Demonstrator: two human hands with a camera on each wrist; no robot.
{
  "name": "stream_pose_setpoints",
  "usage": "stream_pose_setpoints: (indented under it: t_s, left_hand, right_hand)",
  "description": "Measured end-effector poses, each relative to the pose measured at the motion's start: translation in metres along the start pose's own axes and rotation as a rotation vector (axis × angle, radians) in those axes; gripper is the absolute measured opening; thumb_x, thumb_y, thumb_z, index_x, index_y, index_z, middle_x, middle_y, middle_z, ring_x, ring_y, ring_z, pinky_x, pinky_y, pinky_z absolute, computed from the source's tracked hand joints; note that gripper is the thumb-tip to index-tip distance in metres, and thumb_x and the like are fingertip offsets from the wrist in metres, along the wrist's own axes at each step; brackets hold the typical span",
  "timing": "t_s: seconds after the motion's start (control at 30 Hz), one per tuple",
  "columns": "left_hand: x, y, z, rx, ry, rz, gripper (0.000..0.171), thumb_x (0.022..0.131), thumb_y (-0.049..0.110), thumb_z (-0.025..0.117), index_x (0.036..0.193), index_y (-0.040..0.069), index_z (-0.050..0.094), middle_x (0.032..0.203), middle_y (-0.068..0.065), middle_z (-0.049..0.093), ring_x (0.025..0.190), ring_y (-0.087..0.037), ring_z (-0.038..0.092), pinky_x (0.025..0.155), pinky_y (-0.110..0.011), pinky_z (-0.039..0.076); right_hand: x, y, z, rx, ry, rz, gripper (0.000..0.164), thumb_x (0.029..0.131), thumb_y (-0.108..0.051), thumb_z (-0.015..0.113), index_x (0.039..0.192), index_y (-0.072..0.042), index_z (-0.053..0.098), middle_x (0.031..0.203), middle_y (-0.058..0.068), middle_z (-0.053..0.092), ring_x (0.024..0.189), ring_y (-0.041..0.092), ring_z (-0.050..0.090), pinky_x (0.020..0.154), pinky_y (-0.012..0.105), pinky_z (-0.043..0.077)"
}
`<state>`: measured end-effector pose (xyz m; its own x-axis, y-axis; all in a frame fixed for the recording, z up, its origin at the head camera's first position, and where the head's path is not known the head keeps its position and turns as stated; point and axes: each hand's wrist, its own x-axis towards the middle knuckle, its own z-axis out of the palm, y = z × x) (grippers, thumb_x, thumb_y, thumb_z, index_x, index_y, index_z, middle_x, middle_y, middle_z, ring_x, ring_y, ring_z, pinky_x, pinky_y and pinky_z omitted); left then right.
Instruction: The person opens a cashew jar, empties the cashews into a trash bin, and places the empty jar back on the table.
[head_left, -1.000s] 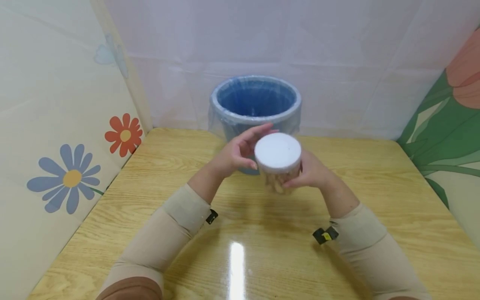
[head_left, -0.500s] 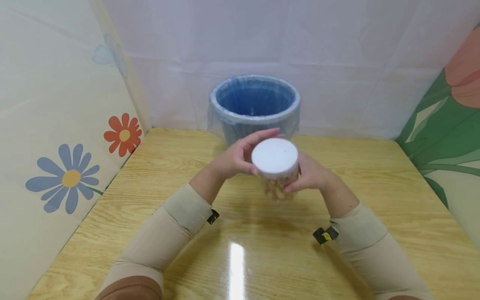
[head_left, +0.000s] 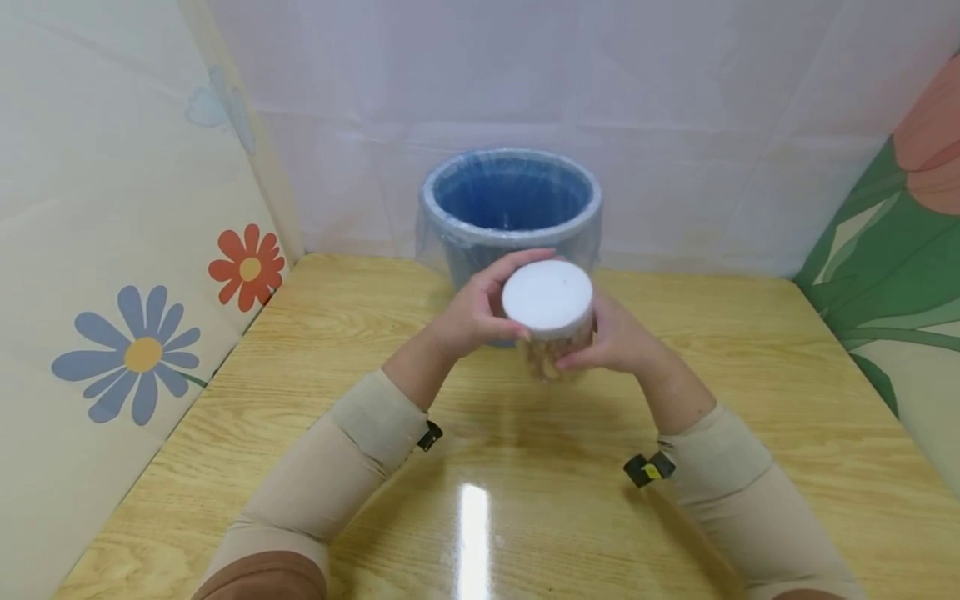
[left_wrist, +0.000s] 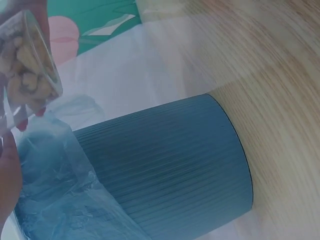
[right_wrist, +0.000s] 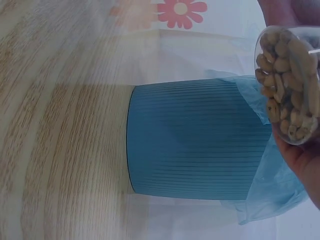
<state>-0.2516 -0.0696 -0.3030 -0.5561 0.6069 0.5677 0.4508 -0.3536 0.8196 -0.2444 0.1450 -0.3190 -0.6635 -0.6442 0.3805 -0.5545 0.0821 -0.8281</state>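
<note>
Above the table, in the head view, a clear jar [head_left: 546,360] hangs between both hands, topped with a round white lid [head_left: 548,297]. Tan nut-like pieces [right_wrist: 290,82] fill much of it, as the right wrist view shows. My right hand [head_left: 621,340] grips the jar's body from the right, its thumb across the front. From the left, my left hand [head_left: 480,307] holds the lid's edge between a thumb in front and fingers behind. The lid hides part of those fingers. In the left wrist view the jar [left_wrist: 32,65] is at the upper left.
Behind the hands stands a ribbed blue bin [head_left: 480,254] with a clear bluish liner [right_wrist: 277,175] folded over its rim. The wood-grain table [head_left: 360,350] meets a pale back sheet [head_left: 675,125] and flower-printed side panels [head_left: 112,208].
My left thumb has moved from beside the lid onto its edge. The jar has shifted a little left, dipping and then rising. The bin stays in place.
</note>
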Motion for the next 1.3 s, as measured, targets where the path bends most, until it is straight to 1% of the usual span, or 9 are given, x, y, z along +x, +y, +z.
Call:
stream_pose_setpoints:
  t_s: [0.1, 0.43, 0.57, 0.7, 0.73, 0.8, 0.97, 1.07, 1.3]
  left_hand:
    - [0.000, 0.000, 0.001, 0.028, 0.040, -0.003, 0.104, 0.060, 0.040, 0.083, 0.138, -0.005, 0.029, 0.137, -0.019, 0.039, 0.120, -0.029, 0.043, 0.101, -0.044, 0.037]
    - [-0.002, 0.002, 0.003, 0.049, 0.106, -0.021, 0.104, 0.059, 0.041, 0.082, 0.138, -0.002, 0.030, 0.135, -0.019, 0.040, 0.117, -0.030, 0.045, 0.099, -0.044, 0.039]
    - [-0.002, 0.003, 0.005, 0.094, 0.152, -0.035, 0.103, 0.059, 0.046, 0.081, 0.138, -0.001, 0.032, 0.132, -0.019, 0.042, 0.115, -0.029, 0.046, 0.097, -0.042, 0.041]
    - [-0.001, 0.004, 0.007, 0.128, 0.202, -0.049, 0.104, 0.058, 0.049, 0.081, 0.137, 0.000, 0.034, 0.130, -0.020, 0.043, 0.114, -0.029, 0.048, 0.096, -0.041, 0.043]
    - [-0.001, 0.004, 0.008, 0.127, 0.211, -0.051, 0.104, 0.058, 0.048, 0.081, 0.137, 0.000, 0.034, 0.130, -0.020, 0.043, 0.114, -0.029, 0.048, 0.096, -0.041, 0.043]
    - [-0.001, 0.004, 0.008, 0.123, 0.226, -0.054, 0.104, 0.057, 0.048, 0.081, 0.137, 0.000, 0.034, 0.130, -0.020, 0.043, 0.114, -0.029, 0.048, 0.096, -0.040, 0.043]
    - [0.000, 0.004, 0.009, 0.105, 0.248, -0.050, 0.104, 0.057, 0.046, 0.082, 0.136, -0.001, 0.034, 0.130, -0.020, 0.043, 0.113, -0.029, 0.048, 0.097, -0.040, 0.043]
    - [0.000, 0.005, 0.010, 0.102, 0.258, -0.045, 0.103, 0.057, 0.046, 0.082, 0.136, -0.001, 0.034, 0.129, -0.020, 0.043, 0.113, -0.029, 0.048, 0.097, -0.040, 0.042]
    - [-0.002, 0.009, 0.007, 0.080, 0.279, -0.052, 0.106, 0.056, 0.047, 0.081, 0.136, -0.003, 0.033, 0.132, -0.021, 0.041, 0.115, -0.029, 0.046, 0.098, -0.039, 0.042]
  right_hand:
    - [0.002, 0.000, 0.001, -0.004, 0.022, 0.008, 0.092, 0.056, 0.002, 0.080, 0.134, 0.002, 0.031, 0.126, 0.016, 0.045, 0.115, 0.024, 0.043, 0.104, 0.046, 0.030]
    - [0.004, 0.000, 0.002, -0.008, 0.025, -0.008, 0.093, 0.057, 0.003, 0.080, 0.136, 0.000, 0.030, 0.127, 0.015, 0.044, 0.117, 0.024, 0.042, 0.104, 0.046, 0.031]
    - [0.005, 0.001, 0.003, 0.001, 0.051, 0.001, 0.092, 0.058, 0.003, 0.080, 0.135, -0.001, 0.031, 0.128, 0.014, 0.044, 0.118, 0.025, 0.041, 0.104, 0.046, 0.031]
    - [0.006, 0.002, 0.004, -0.007, 0.092, 0.035, 0.092, 0.057, 0.001, 0.082, 0.135, -0.003, 0.032, 0.128, 0.012, 0.044, 0.118, 0.025, 0.040, 0.105, 0.046, 0.029]
    - [0.006, 0.002, 0.004, -0.010, 0.098, 0.043, 0.093, 0.058, 0.001, 0.082, 0.135, -0.003, 0.031, 0.129, 0.013, 0.044, 0.118, 0.025, 0.040, 0.105, 0.046, 0.029]
    - [0.006, -0.005, 0.006, -0.023, 0.112, 0.067, 0.093, 0.058, 0.003, 0.081, 0.136, -0.001, 0.030, 0.129, 0.015, 0.044, 0.119, 0.028, 0.040, 0.105, 0.047, 0.028]
    - [0.006, -0.006, 0.006, -0.034, 0.122, 0.090, 0.095, 0.058, 0.005, 0.081, 0.137, -0.002, 0.028, 0.129, 0.016, 0.044, 0.119, 0.028, 0.040, 0.105, 0.047, 0.028]
    - [0.007, 0.001, 0.006, -0.025, 0.112, 0.071, 0.096, 0.058, 0.000, 0.083, 0.137, -0.007, 0.029, 0.128, 0.011, 0.044, 0.118, 0.025, 0.041, 0.104, 0.046, 0.030]
    - [0.006, 0.006, 0.004, -0.016, 0.102, 0.061, 0.095, 0.057, -0.001, 0.084, 0.136, -0.006, 0.031, 0.127, 0.012, 0.047, 0.116, 0.025, 0.045, 0.103, 0.043, 0.034]
